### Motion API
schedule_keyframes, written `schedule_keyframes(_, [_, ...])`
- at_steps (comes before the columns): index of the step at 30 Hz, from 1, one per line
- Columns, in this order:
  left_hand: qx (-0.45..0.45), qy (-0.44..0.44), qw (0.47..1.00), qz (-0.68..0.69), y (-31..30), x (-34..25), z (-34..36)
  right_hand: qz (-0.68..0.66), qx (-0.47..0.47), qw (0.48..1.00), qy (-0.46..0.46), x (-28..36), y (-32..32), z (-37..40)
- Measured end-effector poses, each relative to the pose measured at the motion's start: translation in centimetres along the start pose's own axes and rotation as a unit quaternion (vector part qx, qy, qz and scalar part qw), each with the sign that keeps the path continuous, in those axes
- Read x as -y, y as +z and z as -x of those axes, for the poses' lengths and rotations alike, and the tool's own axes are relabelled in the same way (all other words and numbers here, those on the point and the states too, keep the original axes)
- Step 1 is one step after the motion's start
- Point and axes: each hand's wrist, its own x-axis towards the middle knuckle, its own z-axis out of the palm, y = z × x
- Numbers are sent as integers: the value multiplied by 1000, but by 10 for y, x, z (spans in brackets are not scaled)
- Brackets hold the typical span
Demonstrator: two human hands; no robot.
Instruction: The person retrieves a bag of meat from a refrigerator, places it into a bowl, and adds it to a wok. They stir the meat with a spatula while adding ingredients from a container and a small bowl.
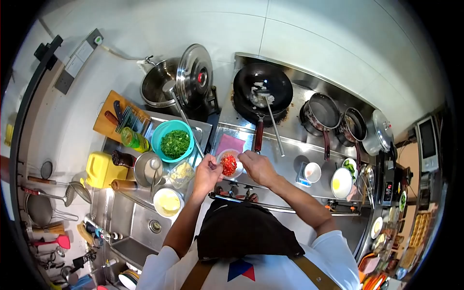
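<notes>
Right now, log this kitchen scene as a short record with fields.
left hand: at the left rim of the small bowl, grip unclear
right hand: holds the bowl's right rim
bowl contents: chopped red chili
ahead: black wok on the stove, ladle resting in it
left side: teal bowl of chopped greens, yellow jug
</notes>
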Motion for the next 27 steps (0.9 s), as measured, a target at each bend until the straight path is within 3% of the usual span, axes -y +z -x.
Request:
schedule_keyframes(2, [9, 3, 1000, -1, 2, 0, -7, 60, 105, 992, -18, -6, -9, 4])
schedule_keyframes(6, [16, -3, 1000, 25, 5, 0, -16, 47, 147, 988, -20, -16, -14, 13])
schedule_keyframes(9, [28, -8, 1000, 10, 10, -2, -18, -53, 65, 996, 9, -23, -12, 14])
schedule_keyframes(11, [28, -15, 999, 15, 14, -3, -20, -154, 50, 966, 201, -26, -10, 12])
schedule_keyframes(12, [29, -22, 999, 20, 15, -4, -22, -154, 50, 966, 199, -28, -10, 11])
schedule_keyframes(14, [28, -19, 999, 25, 17, -2, -26, -258, 17, 920, 294, -32, -12, 8])
schedule_keyframes(19, [11, -12, 999, 42, 28, -2, -45, -292, -36, 909, 295, -49, -18, -5])
schedule_keyframes(23, [4, -2, 999, 53, 39, -11, -67, -372, -57, 864, 335, -60, -34, -25])
schedule_keyframes(25, [-7, -8, 998, 65, 43, -7, -83, -441, -87, 817, 361, -72, -40, -35])
schedule_keyframes(27, [-14, 8, 997, 71, 48, -3, -98, -448, -97, 808, 370, -87, -47, -47])
